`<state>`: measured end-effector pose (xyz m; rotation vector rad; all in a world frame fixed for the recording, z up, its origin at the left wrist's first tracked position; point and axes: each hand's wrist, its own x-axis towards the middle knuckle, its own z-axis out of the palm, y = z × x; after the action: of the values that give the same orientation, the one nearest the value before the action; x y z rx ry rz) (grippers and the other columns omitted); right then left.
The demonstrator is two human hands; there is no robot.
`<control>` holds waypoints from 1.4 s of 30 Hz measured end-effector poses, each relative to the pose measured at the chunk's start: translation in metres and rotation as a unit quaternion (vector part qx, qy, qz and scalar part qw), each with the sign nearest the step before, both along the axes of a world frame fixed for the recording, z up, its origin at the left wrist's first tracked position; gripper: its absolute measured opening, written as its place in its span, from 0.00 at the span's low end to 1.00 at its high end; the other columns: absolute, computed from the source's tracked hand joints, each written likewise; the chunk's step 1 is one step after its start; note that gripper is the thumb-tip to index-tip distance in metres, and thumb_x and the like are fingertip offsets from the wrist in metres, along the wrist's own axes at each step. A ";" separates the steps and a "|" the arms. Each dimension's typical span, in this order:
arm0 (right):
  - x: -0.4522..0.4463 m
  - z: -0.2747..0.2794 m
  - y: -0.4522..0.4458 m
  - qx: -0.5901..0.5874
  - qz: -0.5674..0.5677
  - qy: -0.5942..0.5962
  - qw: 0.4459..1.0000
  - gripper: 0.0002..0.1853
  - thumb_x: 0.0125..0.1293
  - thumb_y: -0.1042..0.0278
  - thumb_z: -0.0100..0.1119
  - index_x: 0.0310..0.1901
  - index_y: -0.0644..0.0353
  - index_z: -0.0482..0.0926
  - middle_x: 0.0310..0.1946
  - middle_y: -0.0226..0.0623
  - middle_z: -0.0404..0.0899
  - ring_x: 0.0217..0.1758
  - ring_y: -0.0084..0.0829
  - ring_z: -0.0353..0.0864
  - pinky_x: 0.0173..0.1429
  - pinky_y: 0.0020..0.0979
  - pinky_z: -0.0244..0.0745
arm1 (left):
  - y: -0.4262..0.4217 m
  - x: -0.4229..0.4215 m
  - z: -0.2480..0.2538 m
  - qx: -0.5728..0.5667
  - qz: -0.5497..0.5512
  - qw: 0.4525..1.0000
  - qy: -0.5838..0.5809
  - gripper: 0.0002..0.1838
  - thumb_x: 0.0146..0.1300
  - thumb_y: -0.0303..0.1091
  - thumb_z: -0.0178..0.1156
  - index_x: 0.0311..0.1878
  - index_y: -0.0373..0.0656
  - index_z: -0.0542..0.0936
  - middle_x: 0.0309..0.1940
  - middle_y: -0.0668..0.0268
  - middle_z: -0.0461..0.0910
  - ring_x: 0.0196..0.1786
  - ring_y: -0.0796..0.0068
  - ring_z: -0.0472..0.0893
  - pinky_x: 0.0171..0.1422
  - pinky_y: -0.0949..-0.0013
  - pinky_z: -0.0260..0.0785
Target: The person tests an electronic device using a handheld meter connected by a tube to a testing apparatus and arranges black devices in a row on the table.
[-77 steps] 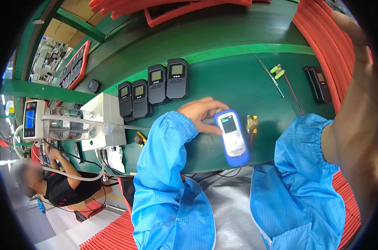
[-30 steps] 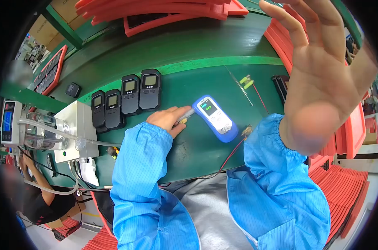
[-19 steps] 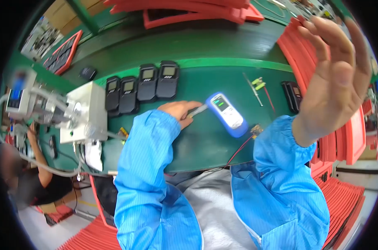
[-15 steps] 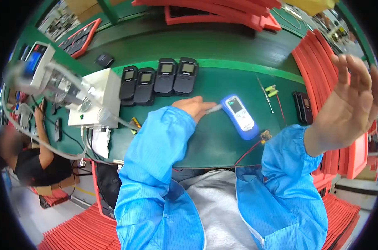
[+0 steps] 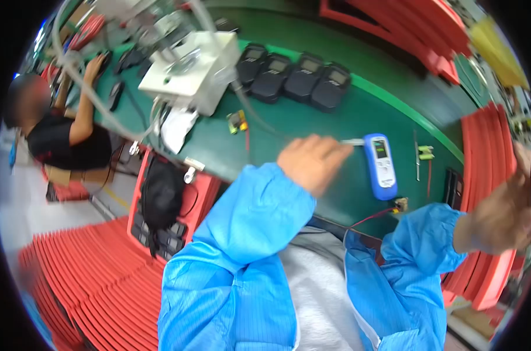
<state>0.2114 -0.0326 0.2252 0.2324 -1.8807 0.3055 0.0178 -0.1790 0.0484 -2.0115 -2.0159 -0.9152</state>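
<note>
My left hand (image 5: 315, 165) is over the green bench (image 5: 327, 202), its bent fingers closed around the near end of a short pale tube (image 5: 354, 142). That tube meets the top left of a blue and white handheld meter (image 5: 382, 167) with a lit screen, which lies on the bench. At the right edge of the view my right hand (image 5: 499, 216) is raised, blurred and partly cut off, with fingers apart and nothing visible in it. A small brass-coloured part (image 5: 400, 204) with a red wire lies just below the meter.
Several black devices (image 5: 270, 78) stand in a row behind my left hand. A white box (image 5: 189, 73) with tubing is at the left. Beside the right hand are stacked red trays (image 5: 482, 158). Green connectors (image 5: 426, 152) lie right of the meter. Another person (image 5: 66, 131) sits at far left.
The view has swung, so the bench and its objects appear farther right and turned. My left hand has stayed at the tube, having earlier held the meter's side. My right hand has come lower.
</note>
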 end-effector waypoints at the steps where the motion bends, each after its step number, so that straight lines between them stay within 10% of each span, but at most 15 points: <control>1: 0.001 -0.001 -0.001 -0.007 0.022 -0.001 1.000 0.22 0.76 0.54 0.40 0.59 0.64 0.67 0.40 0.49 0.82 0.41 0.38 0.82 0.50 0.31 0.76 | -0.013 0.004 0.004 0.071 -0.035 0.995 -0.055 0.23 0.46 0.26 0.66 0.49 0.49 0.81 0.38 0.68 0.79 0.40 0.66 0.79 0.38 0.64 0.73; 6: -0.039 0.013 -0.042 -0.216 -0.222 0.218 0.925 0.20 0.77 0.57 0.37 0.56 0.65 0.67 0.34 0.48 0.80 0.37 0.38 0.81 0.47 0.32 0.77 | -0.103 -0.010 -0.034 0.158 0.021 0.985 -0.070 0.23 0.34 0.25 0.63 0.41 0.46 0.85 0.33 0.64 0.80 0.36 0.63 0.80 0.39 0.62 0.74; 12: -0.043 0.015 -0.044 -0.295 -0.326 0.303 0.845 0.18 0.77 0.59 0.36 0.55 0.66 0.67 0.34 0.48 0.79 0.37 0.38 0.81 0.46 0.31 0.77 | -0.219 -0.090 -0.073 0.140 0.361 0.920 -0.062 0.11 0.56 0.15 0.56 0.39 0.38 0.82 0.33 0.58 0.81 0.37 0.61 0.80 0.45 0.66 0.72; 16: 0.011 0.002 0.000 -0.006 -0.066 0.044 0.997 0.19 0.77 0.58 0.35 0.54 0.66 0.67 0.34 0.47 0.79 0.36 0.36 0.81 0.45 0.30 0.77 | -0.265 -0.126 -0.106 0.279 0.472 0.786 -0.284 0.07 0.68 0.25 0.56 0.46 0.36 0.79 0.41 0.65 0.80 0.45 0.77 0.78 0.53 0.74 0.70; 18: 0.013 0.000 0.002 -0.019 -0.094 0.070 0.993 0.20 0.77 0.57 0.34 0.55 0.65 0.67 0.33 0.45 0.79 0.36 0.32 0.81 0.43 0.28 0.75 | -0.276 -0.120 -0.099 0.201 0.435 0.822 -0.307 0.08 0.69 0.25 0.55 0.48 0.35 0.78 0.42 0.63 0.80 0.46 0.75 0.78 0.53 0.74 0.70; 21: 0.018 -0.001 0.003 -0.050 -0.121 0.106 0.986 0.20 0.77 0.56 0.35 0.55 0.65 0.67 0.32 0.43 0.79 0.35 0.31 0.80 0.42 0.26 0.73 | -0.324 -0.132 -0.085 0.033 0.405 0.912 -0.048 0.11 0.65 0.22 0.56 0.50 0.34 0.77 0.42 0.56 0.81 0.47 0.65 0.80 0.54 0.68 0.70; 28: 0.027 0.007 0.000 -0.124 -0.123 0.176 0.969 0.22 0.76 0.52 0.38 0.55 0.65 0.66 0.31 0.43 0.78 0.34 0.30 0.80 0.41 0.25 0.69 | -0.537 -0.167 -0.143 -0.121 0.623 0.773 0.022 0.28 0.62 0.41 0.63 0.63 0.38 0.70 0.55 0.50 0.74 0.58 0.51 0.74 0.63 0.55 0.66; 30: 0.032 0.009 0.000 -0.122 -0.144 0.171 0.967 0.23 0.76 0.50 0.39 0.56 0.65 0.66 0.31 0.43 0.78 0.34 0.30 0.80 0.42 0.26 0.71 | -0.532 -0.136 -0.157 -0.200 0.752 0.627 -0.021 0.30 0.62 0.44 0.63 0.62 0.37 0.70 0.56 0.49 0.72 0.61 0.48 0.71 0.64 0.53 0.63; 40: 0.057 -0.023 0.022 -0.100 -0.275 0.083 0.952 0.18 0.69 0.64 0.51 0.54 0.67 0.75 0.40 0.49 0.82 0.44 0.42 0.82 0.56 0.39 0.74 | -0.447 -0.178 -0.175 -0.129 0.682 0.719 0.026 0.30 0.62 0.44 0.63 0.63 0.37 0.69 0.56 0.49 0.72 0.61 0.48 0.71 0.65 0.52 0.62; 42: 0.057 -0.034 0.023 -0.194 -0.295 -0.145 0.924 0.14 0.66 0.67 0.56 0.51 0.63 0.78 0.42 0.43 0.82 0.46 0.38 0.81 0.56 0.35 0.73 | -0.433 -0.177 -0.187 -0.116 0.671 0.732 0.025 0.30 0.62 0.44 0.63 0.63 0.37 0.69 0.57 0.49 0.71 0.61 0.48 0.71 0.65 0.52 0.62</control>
<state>0.2682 -0.0100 0.1914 -0.6734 -2.0310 0.2977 -0.1591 -0.6120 -0.1387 -0.1572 -2.7286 -0.2181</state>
